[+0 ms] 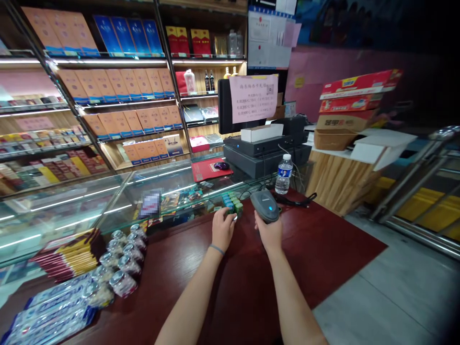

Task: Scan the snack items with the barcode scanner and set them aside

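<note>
In the head view my right hand [269, 232] grips a dark grey handheld barcode scanner [265, 205] with a blue light lit on its top. My left hand [222, 229], with a thin band at the wrist, has its fingers curled in at the near edge of a group of small green and blue cylinders [233, 203]. A small white bit shows at its fingertips; what it belongs to is unclear. Just beyond the scanner stands a clear water bottle [284, 173], upright with a white cap. Both hands are above a dark red counter top [179, 273].
Small lidded jars [124, 282], stacked packets [68, 258] and blue-white packages [46, 311] sit at the left. Behind are a glass display case [89, 191], a red mat [204, 171] with a mouse, and a monitor [225, 110]. A black cable [296, 201] lies right of the scanner.
</note>
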`<state>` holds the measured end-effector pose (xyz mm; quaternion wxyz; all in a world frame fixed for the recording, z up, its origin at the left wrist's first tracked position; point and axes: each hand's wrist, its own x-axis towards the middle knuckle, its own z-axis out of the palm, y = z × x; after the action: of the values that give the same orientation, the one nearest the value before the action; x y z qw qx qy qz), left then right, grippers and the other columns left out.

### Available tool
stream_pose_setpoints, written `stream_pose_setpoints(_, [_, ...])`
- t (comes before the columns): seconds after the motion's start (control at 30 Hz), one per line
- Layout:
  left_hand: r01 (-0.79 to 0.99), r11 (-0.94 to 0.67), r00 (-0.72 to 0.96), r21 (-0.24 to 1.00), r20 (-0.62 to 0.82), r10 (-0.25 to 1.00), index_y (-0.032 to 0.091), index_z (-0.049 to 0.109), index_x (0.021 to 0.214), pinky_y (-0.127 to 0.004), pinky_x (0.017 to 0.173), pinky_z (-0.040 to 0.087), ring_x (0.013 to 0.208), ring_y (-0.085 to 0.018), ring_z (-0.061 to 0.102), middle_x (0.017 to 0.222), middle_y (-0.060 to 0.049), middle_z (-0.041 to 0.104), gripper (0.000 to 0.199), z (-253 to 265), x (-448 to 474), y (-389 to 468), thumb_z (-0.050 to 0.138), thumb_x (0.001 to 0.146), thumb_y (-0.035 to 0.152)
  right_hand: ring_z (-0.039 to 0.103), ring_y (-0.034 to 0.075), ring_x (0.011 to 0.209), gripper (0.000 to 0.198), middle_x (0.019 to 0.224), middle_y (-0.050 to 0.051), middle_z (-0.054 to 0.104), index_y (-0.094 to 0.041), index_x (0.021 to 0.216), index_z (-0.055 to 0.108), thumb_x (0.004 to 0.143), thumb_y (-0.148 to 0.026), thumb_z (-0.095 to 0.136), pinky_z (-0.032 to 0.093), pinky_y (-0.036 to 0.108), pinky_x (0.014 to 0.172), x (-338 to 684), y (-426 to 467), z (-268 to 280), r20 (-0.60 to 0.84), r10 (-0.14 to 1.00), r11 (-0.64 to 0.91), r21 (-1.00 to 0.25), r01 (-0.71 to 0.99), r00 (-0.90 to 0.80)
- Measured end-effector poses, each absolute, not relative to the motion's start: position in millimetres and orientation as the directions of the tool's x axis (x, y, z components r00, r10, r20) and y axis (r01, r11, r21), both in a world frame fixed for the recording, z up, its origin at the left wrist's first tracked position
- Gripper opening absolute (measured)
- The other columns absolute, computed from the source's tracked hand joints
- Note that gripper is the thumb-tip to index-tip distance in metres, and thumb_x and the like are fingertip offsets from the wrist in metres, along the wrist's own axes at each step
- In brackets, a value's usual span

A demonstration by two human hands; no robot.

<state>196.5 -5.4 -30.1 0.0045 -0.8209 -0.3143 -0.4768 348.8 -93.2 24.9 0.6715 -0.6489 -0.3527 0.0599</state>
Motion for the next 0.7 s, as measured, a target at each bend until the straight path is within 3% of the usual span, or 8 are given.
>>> stream_pose_setpoints(0.07, [0.449,-0.825,0.388,0.343,0.757,0.526,0.024,0.07,0.106,-0.045,0.097,0.053,0.109,-0.024,0.061,0.112,-0.01,0.066,0.019,-30,196,-6,0.057,0.093,0.017,0.069,0.026,0.054,0.049,0.067,0.009,0.074,-0.016,0.102,0.068,0.074,-0.056,0.07,0.055,0.037,0.059,349,-93,25,0.385,0.579,0.146,-0.916,0.374,0.718])
stream_pose_setpoints(0.17, [0.349,-0.821,0.368,0.451,0.74,0.563,0.024,0.068,0.107,-0.042,0.094,0.055,0.105,-0.023,0.064,0.106,-0.009,0.068,0.018,-30,195,-8,0.055,0.096,0.022,0.068,0.026,0.052,0.05,0.066,0.008,0.073,-0.015,0.105,0.067,0.077,-0.057,0.068,0.054,0.037,0.058,349,-93,25,0.387,0.608,0.151,-0.914,0.378,0.693])
stream_pose_setpoints(0.33, [0.214,-0.67,-0.012,0.711,0.688,0.726,0.021,0.067,0.109,-0.043,0.097,0.053,0.107,-0.023,0.064,0.111,-0.011,0.068,0.022,-26,171,-9,0.058,0.096,0.035,0.071,0.029,0.063,0.053,0.072,0.011,0.075,-0.015,0.107,0.067,0.077,-0.058,0.066,0.054,0.037,0.061,345,-93,25,0.427,0.579,0.113,-0.885,0.451,0.694])
stream_pose_setpoints(0.47, [-0.071,-0.429,-0.203,0.9,0.408,0.89,0.019,0.068,0.115,-0.033,0.08,0.056,0.094,-0.02,0.066,0.11,-0.01,0.069,0.039,-18,126,-4,0.067,0.088,0.046,0.073,0.031,0.075,0.05,0.081,0.014,0.076,-0.015,0.106,0.068,0.077,-0.056,0.066,0.054,0.038,0.065,340,-93,23,0.482,0.598,0.086,-0.833,0.547,0.64])
stream_pose_setpoints(0.57, [-0.39,-0.195,-0.125,0.9,0.158,0.98,0.021,0.067,0.122,-0.026,0.071,0.055,0.086,-0.015,0.066,0.115,-0.008,0.07,0.047,-12,85,-3,0.075,0.082,0.044,0.073,0.032,0.074,0.051,0.083,0.014,0.075,-0.015,0.107,0.067,0.076,-0.055,0.067,0.053,0.038,0.063,334,-92,18,0.5,0.641,0.063,-0.79,0.61,0.582])
stream_pose_setpoints(0.7, [-0.633,-0.032,-0.006,0.773,0.036,0.999,0.026,0.066,0.125,-0.022,0.071,0.055,0.092,-0.013,0.066,0.137,-0.007,0.062,0.048,-11,37,-12,0.078,0.08,0.033,0.073,0.031,0.074,0.047,0.082,0.012,0.075,-0.018,0.108,0.065,0.076,-0.051,0.067,0.053,0.037,0.066,318,-91,13,0.513,0.741,0.129,-0.743,0.657,0.434])
